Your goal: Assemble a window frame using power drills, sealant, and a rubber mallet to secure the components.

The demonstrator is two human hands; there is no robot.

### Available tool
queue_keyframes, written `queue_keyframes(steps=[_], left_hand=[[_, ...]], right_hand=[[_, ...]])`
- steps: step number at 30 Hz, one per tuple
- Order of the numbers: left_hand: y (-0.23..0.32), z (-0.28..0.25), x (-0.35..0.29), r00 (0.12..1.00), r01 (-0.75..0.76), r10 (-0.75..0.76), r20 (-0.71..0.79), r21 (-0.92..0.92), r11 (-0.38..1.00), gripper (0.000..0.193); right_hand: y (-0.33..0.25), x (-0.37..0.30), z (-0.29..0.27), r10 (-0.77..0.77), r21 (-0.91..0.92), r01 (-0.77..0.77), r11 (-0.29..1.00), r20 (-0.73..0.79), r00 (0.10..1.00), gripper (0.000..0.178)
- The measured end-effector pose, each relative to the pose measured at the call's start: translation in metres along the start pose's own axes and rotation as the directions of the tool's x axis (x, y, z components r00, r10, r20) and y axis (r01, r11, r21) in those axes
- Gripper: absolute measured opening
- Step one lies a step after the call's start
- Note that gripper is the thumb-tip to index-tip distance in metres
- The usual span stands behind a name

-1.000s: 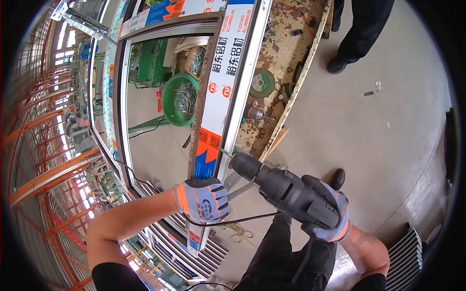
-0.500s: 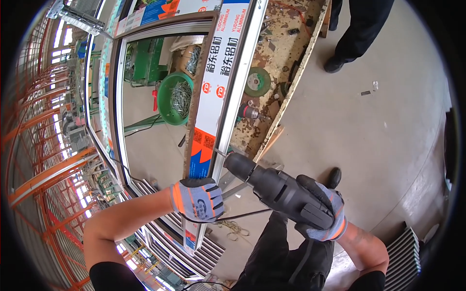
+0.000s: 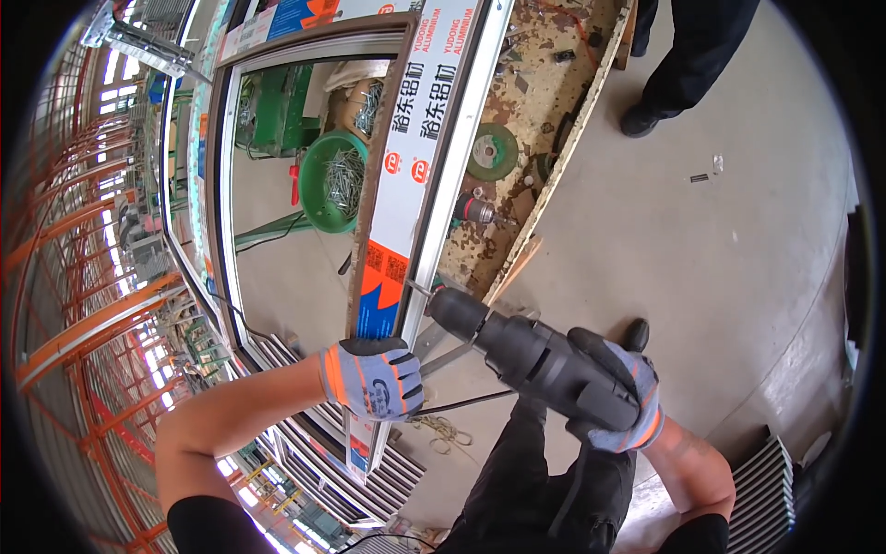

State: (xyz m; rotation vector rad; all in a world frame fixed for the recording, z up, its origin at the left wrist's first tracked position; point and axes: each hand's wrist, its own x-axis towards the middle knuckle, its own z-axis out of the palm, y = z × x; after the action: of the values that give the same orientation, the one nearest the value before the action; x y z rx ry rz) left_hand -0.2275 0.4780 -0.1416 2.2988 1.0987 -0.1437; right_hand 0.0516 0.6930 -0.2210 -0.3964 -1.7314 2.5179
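Note:
My right hand (image 3: pixel 616 392), in a grey and orange glove with black palm, is closed round a black power drill (image 3: pixel 540 358). The drill points up and left, and its thin bit meets the outer side of an aluminium window frame (image 3: pixel 469 138). Whether the bit has entered the metal, I cannot tell. My gloved left hand (image 3: pixel 377 379) is wrapped over the same frame, below the orange and blue part of its printed protective film (image 3: pixel 383 277). Its fingertips are curled and the palm is hidden. A black cord runs to the right from beneath that hand.
Through the frame show a green bowl of screws (image 3: pixel 334 180) and a green machine (image 3: pixel 277 111). On the worn workbench (image 3: pixel 489 249) lie a grinding disc (image 3: pixel 492 152) and another drill (image 3: pixel 472 210). Another person's leg (image 3: pixel 688 69) stands beyond it. Stacked profiles (image 3: pixel 752 494) lie lower right.
Both hands keep their holds. The drill's rear end has shifted very slightly to the right, with its bit still at the frame's side. The other person's foot sits marginally farther right in view.

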Motion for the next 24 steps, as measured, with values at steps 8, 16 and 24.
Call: queue_keyframes(steps=[8,16,24], left_hand=[[-0.006,0.000,0.003,1.000,-0.011,0.011,-0.013,0.010,1.000,0.015],[-0.003,-0.006,0.002,1.000,-0.008,0.008,-0.026,0.026,1.000,0.016],[-0.003,-0.004,0.002,1.000,0.022,-0.022,0.009,0.026,0.999,0.015]], right_hand=[[-0.002,-0.003,0.002,0.002,-0.098,-0.005,0.995,-0.030,1.000,0.084],[-0.015,0.015,-0.009,0.036,-0.211,-0.011,0.977,0.112,0.993,0.083],[-0.007,0.016,-0.004,-0.059,-0.208,0.081,0.975,0.109,0.992,0.083]])
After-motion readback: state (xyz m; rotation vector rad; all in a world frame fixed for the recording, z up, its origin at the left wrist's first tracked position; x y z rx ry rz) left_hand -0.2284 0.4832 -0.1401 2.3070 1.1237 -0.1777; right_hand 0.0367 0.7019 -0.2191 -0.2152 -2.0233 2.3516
